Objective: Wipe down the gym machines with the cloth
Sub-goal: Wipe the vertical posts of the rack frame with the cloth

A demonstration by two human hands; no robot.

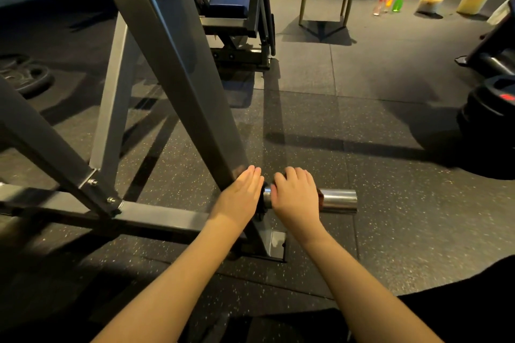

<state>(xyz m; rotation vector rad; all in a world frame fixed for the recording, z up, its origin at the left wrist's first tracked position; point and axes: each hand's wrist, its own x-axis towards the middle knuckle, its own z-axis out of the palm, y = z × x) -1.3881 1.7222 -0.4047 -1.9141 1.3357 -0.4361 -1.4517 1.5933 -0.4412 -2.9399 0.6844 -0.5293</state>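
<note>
- Left hand (241, 192) lies flat on the post (195, 108); right hand (295, 198) clamps the cloth (321, 198) round the peg (338, 200).
- The bunched cloth could slip, leaving the peg's right end unwiped.

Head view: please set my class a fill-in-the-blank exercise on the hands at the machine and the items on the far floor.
1. The right hand curls over the chrome peg; the left hand lies ___ against the dark frame.
2. Far off, ___ spray bottles stand on the floor.
3. Right of them stand ___ bins.
Missing words: flat, three, two.
</note>
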